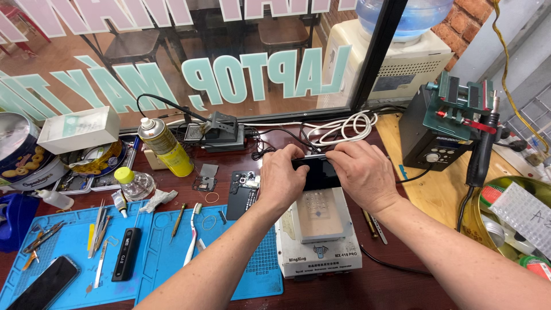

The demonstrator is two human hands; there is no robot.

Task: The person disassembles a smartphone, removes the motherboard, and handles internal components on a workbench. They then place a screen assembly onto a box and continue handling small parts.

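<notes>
My left hand point(282, 178) and my right hand point(361, 175) both grip a black phone point(317, 174) by its top edge and sides. The phone lies at the far end of a white heating plate machine point(319, 244) that stands on the dark wooden bench. The machine's grey pad with rows of small holes shows just below the phone. An opened phone body point(242, 194) with bare circuitry lies on the bench left of my left hand.
Two blue work mats point(74, 252) at the left hold tweezers, a toothbrush, a black tool and another phone point(45, 284). A yellow spray can point(165, 146), a small bottle, a tin box and a soldering stand sit behind. A hot-air station point(445, 123) and a round tray stand at the right.
</notes>
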